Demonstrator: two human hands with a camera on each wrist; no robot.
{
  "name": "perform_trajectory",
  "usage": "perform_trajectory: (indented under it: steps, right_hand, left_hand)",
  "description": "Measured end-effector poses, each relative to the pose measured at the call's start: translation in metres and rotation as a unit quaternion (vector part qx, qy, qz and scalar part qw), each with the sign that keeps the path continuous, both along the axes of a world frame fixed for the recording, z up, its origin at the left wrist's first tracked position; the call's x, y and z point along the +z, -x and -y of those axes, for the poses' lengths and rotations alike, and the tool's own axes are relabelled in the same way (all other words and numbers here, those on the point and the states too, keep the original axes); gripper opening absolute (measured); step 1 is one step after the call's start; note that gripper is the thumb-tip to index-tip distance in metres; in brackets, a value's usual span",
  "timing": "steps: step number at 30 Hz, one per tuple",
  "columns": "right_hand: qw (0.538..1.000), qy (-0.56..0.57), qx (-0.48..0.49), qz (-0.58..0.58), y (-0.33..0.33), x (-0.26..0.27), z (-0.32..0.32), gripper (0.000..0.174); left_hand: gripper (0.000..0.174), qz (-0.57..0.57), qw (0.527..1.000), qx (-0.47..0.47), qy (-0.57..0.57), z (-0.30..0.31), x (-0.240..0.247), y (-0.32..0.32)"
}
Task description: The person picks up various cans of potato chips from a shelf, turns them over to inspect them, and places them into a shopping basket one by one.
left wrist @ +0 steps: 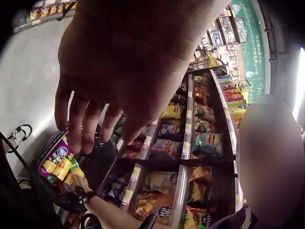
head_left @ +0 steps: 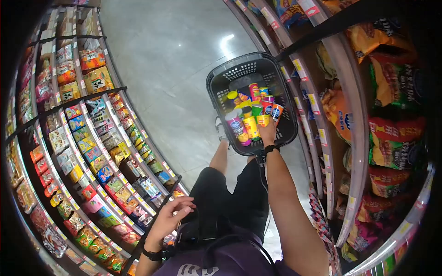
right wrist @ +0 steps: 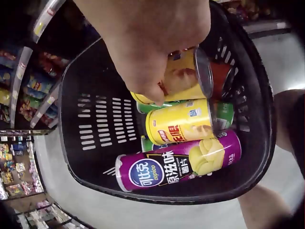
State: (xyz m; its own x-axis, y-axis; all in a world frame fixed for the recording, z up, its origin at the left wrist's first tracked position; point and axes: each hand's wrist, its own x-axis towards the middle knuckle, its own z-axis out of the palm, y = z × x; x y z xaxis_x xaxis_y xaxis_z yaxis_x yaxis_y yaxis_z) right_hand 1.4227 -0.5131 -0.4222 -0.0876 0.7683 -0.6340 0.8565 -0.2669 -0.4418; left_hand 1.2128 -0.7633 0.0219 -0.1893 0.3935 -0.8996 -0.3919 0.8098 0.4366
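My right hand (head_left: 268, 132) reaches down into a black plastic shopping basket (head_left: 213, 92). Its thumb and fingers grip a yellow chip can (right wrist: 183, 78), seen up close in the right wrist view. Right beside that can lie another yellow chip can (right wrist: 181, 125) and a long purple chip can (right wrist: 209, 160). Several more colourful cans (head_left: 255, 90) are heaped in the basket, partly hidden by one another. My left hand (head_left: 171, 218) hangs in front of my body near the left shelves, fingers relaxed and holding nothing; its palm fills the top of the left wrist view.
Shelves of packaged snacks (head_left: 99, 78) curve along the left of the aisle. On the right, shelves of bagged snacks (head_left: 391, 147) stand close to the basket's side. Grey floor (head_left: 156, 60) runs between them, and my legs (head_left: 220, 158) are just behind the basket.
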Motion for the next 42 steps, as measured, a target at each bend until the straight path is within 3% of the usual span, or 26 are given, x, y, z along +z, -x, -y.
perform_trajectory:
  steps: [2, 10, 13, 14, 15, 17, 18, 21, 25, 27, 29, 33, 36, 39, 42]
  right_hand:
    - [0.998, -0.007, 0.025, 0.052, 0.004, -0.017, 0.003, 0.081]
    - [0.998, -0.012, 0.064, 0.022, -0.029, 0.001, 0.006, 0.075]
    - [0.998, -0.035, 0.034, -0.028, -0.069, -0.025, 0.018, 0.071]
    - [0.997, -0.071, 0.033, 0.027, -0.07, -0.001, 0.019, 0.065]
    - [1.0, -0.009, 0.019, 0.003, -0.074, 0.024, 0.013, 0.06]
    - [0.998, 0.065, 0.016, 0.019, -0.087, 0.041, 0.01, 0.058]
    - [0.997, 0.071, 0.007, 0.003, -0.099, 0.029, 0.016, 0.059]
    - [0.995, 0.084, 0.029, 0.04, -0.108, 0.069, 0.015, 0.057]
    - [0.995, 0.088, 0.035, -0.028, -0.121, 0.114, 0.018, 0.047]
    - [0.995, 0.022, 0.04, -0.085, -0.13, 0.124, 0.024, 0.043]
    - [0.988, 0.014, -0.047, -0.143, -0.13, 0.159, 0.02, 0.038]
    - [0.964, -0.032, -0.122, -0.234, -0.141, 0.248, -0.012, 0.035]
    - [0.928, -0.107, -0.189, -0.302, -0.144, 0.364, -0.031, 0.033]
    - [0.873, -0.169, -0.245, -0.387, -0.159, 0.428, -0.04, 0.03]
    - [0.865, -0.239, -0.243, -0.368, -0.157, 0.512, -0.039, 0.029]
  left_hand:
    - [0.035, -0.002, 1.0, -0.002, -0.001, 0.003, -0.004, -0.001]
    - [0.033, -0.004, 1.0, -0.016, 0.012, -0.01, 0.009, 0.006]
    - [0.033, 0.013, 0.999, 0.006, -0.05, -0.008, 0.008, 0.007]
    - [0.033, 0.016, 0.998, -0.009, -0.06, -0.016, 0.015, 0.009]
    - [0.033, 0.014, 0.997, -0.014, -0.075, -0.022, 0.022, 0.011]
    - [0.033, 0.026, 0.996, -0.02, -0.082, -0.033, 0.034, 0.015]
    - [0.033, 0.023, 0.994, -0.029, -0.1, -0.037, 0.04, 0.017]
    - [0.032, 0.01, 0.988, -0.055, -0.143, -0.042, 0.042, 0.025]
    - [0.031, 0.008, 0.975, -0.111, -0.194, -0.063, 0.056, 0.028]
    - [0.03, 0.021, 0.962, -0.123, -0.243, -0.07, 0.057, 0.029]
    - [0.03, 0.033, 0.954, -0.145, -0.262, -0.089, 0.065, 0.033]
    - [0.034, -0.002, 0.921, -0.196, -0.337, -0.138, 0.098, 0.042]
    - [0.036, -0.038, 0.89, -0.225, -0.394, -0.175, 0.132, 0.046]
    - [0.037, -0.063, 0.863, -0.236, -0.442, -0.196, 0.146, 0.044]
    - [0.036, -0.056, 0.852, -0.237, -0.463, -0.203, 0.15, 0.038]
